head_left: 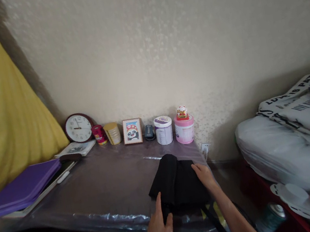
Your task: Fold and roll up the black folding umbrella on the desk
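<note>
A folded black garment (176, 182) lies near the front right corner of a table (104, 185) covered in clear plastic. My left hand (159, 229) rests at the garment's near edge, its fingers closed on the black cloth. My right hand (204, 175) lies flat on the garment's right side, fingers stretched out on the fabric. A black strap (213, 217) hangs down off the table edge below the garment.
Along the wall stand a clock (78, 128), a red tin (99, 135), a yellow tin (113, 133), a framed picture (132, 131), a white tub (164, 129) and a pink tub (184, 129). A purple mat (21, 189) lies left. Bagged bedding (283, 149) is piled right.
</note>
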`<move>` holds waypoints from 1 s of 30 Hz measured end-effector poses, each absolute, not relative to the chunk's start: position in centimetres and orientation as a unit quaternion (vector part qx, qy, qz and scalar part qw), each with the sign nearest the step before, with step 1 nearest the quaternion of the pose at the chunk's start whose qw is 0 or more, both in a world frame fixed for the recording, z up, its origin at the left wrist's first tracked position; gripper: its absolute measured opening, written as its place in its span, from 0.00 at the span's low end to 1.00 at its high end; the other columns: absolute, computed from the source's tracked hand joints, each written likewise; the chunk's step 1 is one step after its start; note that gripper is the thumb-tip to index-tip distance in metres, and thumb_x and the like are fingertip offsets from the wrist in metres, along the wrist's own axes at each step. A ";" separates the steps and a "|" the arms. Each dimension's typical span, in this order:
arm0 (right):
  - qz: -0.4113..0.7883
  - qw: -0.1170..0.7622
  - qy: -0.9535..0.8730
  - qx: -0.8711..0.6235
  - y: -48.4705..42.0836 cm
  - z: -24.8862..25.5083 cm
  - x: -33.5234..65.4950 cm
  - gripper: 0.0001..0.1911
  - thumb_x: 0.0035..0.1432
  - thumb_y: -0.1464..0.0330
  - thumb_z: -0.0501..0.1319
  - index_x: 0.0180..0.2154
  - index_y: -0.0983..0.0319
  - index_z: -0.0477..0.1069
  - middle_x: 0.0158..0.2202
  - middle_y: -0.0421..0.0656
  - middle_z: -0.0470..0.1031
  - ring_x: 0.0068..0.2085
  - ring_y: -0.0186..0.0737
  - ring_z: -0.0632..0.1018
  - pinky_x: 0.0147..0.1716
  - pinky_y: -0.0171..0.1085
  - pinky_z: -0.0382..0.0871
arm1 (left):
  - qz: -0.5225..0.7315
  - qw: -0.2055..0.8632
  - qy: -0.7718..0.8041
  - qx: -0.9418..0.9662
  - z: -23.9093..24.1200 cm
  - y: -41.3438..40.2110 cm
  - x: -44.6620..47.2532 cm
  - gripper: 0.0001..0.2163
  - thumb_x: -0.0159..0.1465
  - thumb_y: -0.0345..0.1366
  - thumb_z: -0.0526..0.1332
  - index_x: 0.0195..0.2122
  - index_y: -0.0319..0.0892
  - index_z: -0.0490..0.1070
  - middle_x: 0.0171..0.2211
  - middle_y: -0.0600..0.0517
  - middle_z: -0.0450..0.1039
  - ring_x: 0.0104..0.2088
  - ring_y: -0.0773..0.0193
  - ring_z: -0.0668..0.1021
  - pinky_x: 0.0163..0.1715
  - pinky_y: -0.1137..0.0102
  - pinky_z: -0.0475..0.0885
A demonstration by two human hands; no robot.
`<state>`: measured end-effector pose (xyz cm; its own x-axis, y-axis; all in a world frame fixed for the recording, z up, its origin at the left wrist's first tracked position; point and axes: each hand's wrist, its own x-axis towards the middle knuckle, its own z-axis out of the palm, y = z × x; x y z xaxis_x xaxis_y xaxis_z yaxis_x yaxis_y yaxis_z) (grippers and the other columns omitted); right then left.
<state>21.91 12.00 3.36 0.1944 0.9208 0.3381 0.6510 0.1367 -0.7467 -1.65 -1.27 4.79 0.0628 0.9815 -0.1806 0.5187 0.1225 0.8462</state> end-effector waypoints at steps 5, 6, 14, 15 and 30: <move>0.191 0.460 -0.611 -0.616 12.7 5.2 21.1 0.22 0.48 0.54 0.50 0.20 0.63 0.71 0.21 0.43 0.72 0.25 0.40 0.71 0.25 0.35 0.61 | 0.283 0.395 0.620 0.616 4.5 -1.2 -1.6 0.31 0.60 0.37 0.50 0.62 0.43 0.37 0.51 0.47 0.67 0.49 0.60 0.71 0.49 0.66 0.62; 0.198 0.461 -0.610 -0.613 12.9 5.5 20.8 0.21 0.48 0.54 0.50 0.20 0.63 0.71 0.20 0.42 0.72 0.25 0.39 0.71 0.25 0.34 0.61 | 0.284 0.387 0.617 0.623 4.4 -1.2 -1.6 0.30 0.60 0.37 0.49 0.62 0.43 0.37 0.52 0.47 0.65 0.50 0.60 0.70 0.49 0.67 0.62; 0.229 0.462 -0.612 -0.600 13.7 7.7 18.1 0.20 0.49 0.55 0.51 0.18 0.62 0.69 0.18 0.39 0.68 0.24 0.36 0.68 0.22 0.32 0.57 | 0.252 0.360 0.618 0.652 4.4 -1.0 -1.6 0.30 0.60 0.34 0.48 0.62 0.40 0.35 0.53 0.46 0.65 0.50 0.62 0.70 0.46 0.72 0.62; 0.231 0.461 -0.612 -0.600 13.8 7.9 17.7 0.20 0.49 0.56 0.51 0.18 0.62 0.68 0.18 0.39 0.67 0.24 0.35 0.68 0.22 0.32 0.57 | 0.247 0.360 0.621 0.651 4.4 -1.0 -1.6 0.30 0.60 0.35 0.48 0.62 0.40 0.35 0.52 0.46 0.65 0.50 0.62 0.70 0.46 0.72 0.62; 0.251 0.389 -0.615 -0.638 16.5 6.5 11.6 0.14 0.52 0.63 0.52 0.32 0.64 0.72 0.28 0.43 0.76 0.30 0.38 0.75 0.28 0.32 0.64 | 0.245 0.362 0.598 0.672 4.3 -0.9 -2.4 0.30 0.61 0.37 0.49 0.62 0.37 0.36 0.50 0.43 0.68 0.48 0.62 0.71 0.46 0.73 0.62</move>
